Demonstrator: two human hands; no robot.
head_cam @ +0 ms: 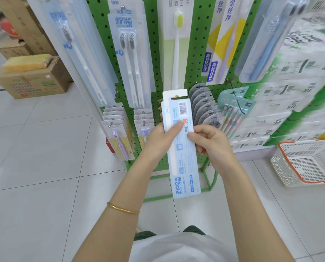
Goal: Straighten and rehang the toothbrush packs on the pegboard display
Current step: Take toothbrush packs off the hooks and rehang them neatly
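Sitting at the far left on the tiled floor, a cardboard box (32, 83) carries a yellow bundle (27, 63) on its lid, with more boxes stacked behind it. Next comes the green pegboard (154, 53), hung with toothbrush packs: a twin pack with grey bristles (130, 52) in the upper row, a small pack with a purple brush (118, 140) lower down, and a tall pack with a yellow-headed brush (176, 42) near the middle. In front of the board's lower part, the left hand (161, 140) grips a stack of pale blue toothbrush packs (182, 148), thumb pressed on the printed back beside the barcode. The stack is held off the hooks, nearly upright, upside down, its white hang tab at the top end. The right hand (211, 143) pinches the stack's right edge between thumb and fingers. A gold bangle (123, 208) circles the left wrist. Right of the hands hang fanned grey packs (203, 106) and a teal multi-brush pack (231, 108). Farther right, wrapped paper goods are piled, and a white basket with an orange rim (307, 163) sits on the floor.
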